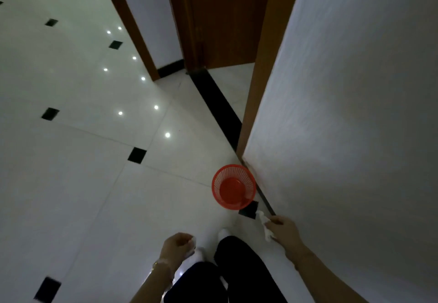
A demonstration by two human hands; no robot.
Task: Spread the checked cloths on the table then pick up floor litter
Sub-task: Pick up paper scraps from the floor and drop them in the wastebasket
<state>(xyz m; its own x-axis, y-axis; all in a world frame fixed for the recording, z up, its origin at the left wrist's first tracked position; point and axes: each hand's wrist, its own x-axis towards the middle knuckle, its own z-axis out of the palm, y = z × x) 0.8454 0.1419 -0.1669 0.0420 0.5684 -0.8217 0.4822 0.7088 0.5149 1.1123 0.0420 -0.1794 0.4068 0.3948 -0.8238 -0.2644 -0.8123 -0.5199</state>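
1. Head view, lower right of the frame: the right hand (285, 231) is reaching forward beside the grey textured wall (355, 113), its fingers closed around a crumpled piece of white tissue litter (265, 223) that is sticking out past the fingertips on both sides.
2. Lower centre: the left hand (176, 247) is curling into a loose fist, and a small scrap of white paper (193, 241) is showing at its fingertips; how firmly it is gripping it cannot be told. A thin gold bracelet (155, 264) is sitting on that wrist.
3. Just above the right hand, a round red plastic mesh wastebasket (233, 186) is standing upright on the floor, close to the foot of the wall, and only its solid red base is showing inside. The tissue is hovering near the basket's lower right rim without touching it.
4. Bottom centre: legs in dark trousers (239, 262) and white socks (224, 232) are standing on the glossy white tiled floor (83, 184), which is carrying small black diamond inlays and reflecting bright ceiling spots.
5. Top centre: a brown wooden door (225, 18) and frame are standing behind a black threshold strip (213, 98).
6. The checked cloths and the table are lying outside the frame.
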